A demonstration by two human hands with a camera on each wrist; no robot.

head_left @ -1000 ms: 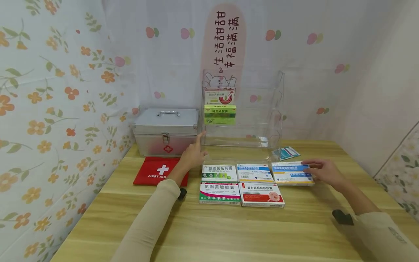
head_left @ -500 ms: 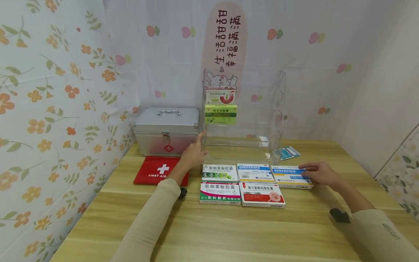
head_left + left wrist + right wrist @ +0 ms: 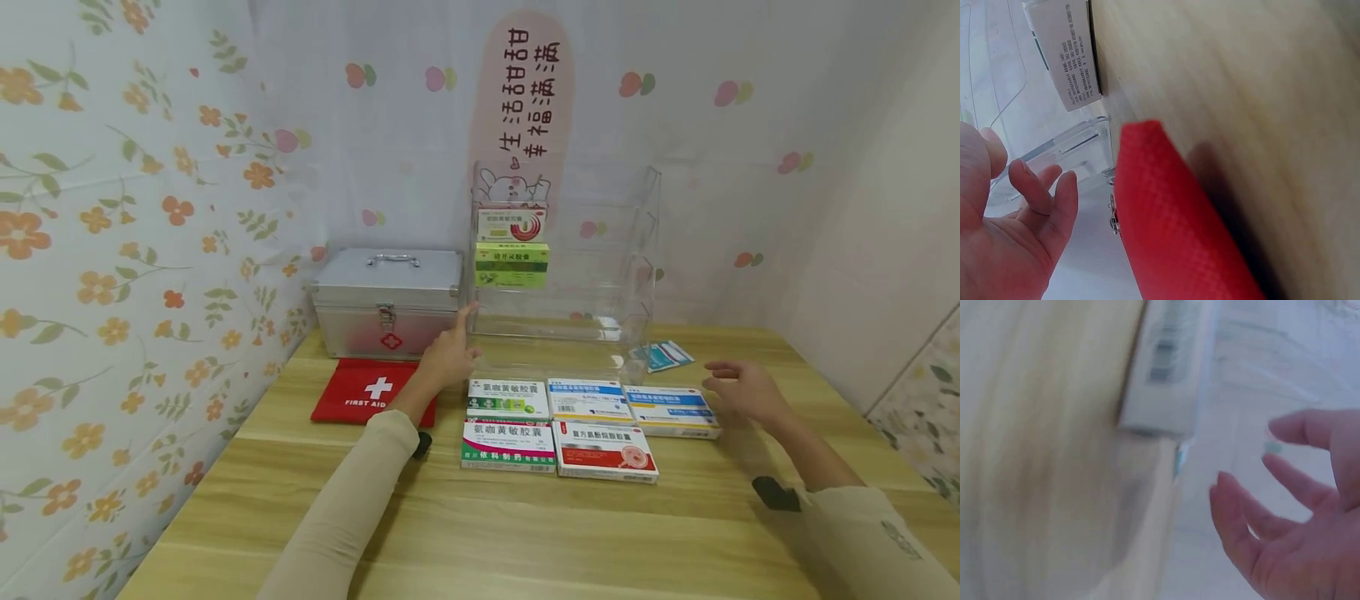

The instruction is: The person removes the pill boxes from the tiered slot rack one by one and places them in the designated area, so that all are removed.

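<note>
My left hand [image 3: 450,357] is at the left edge of a clear acrylic display rack [image 3: 570,332], index finger extended against it. In the left wrist view the other fingers of that left hand [image 3: 1029,231] are loosely bent. My right hand [image 3: 750,392] is just right of a blue-and-white medicine box [image 3: 671,410], apart from it, with nothing between its fingers. The right wrist view shows the same right hand [image 3: 1297,512] with thumb and fingers spread beside the box end [image 3: 1160,400]. A second blue-and-white medicine box [image 3: 588,402] lies left of the first.
A green-and-white box [image 3: 507,398], a green-and-magenta box [image 3: 507,446] and a red-and-white box [image 3: 604,451] lie in front. The rack holds a white box [image 3: 511,225] and a green box [image 3: 512,265]. Left stand a silver case [image 3: 386,292] and red pouch [image 3: 352,396]. A teal packet [image 3: 667,356] lies behind.
The rightmost blue-and-white box has come slightly toward the front of the table. My right hand has let go of it and drawn off to the right. My left hand stays at the rack.
</note>
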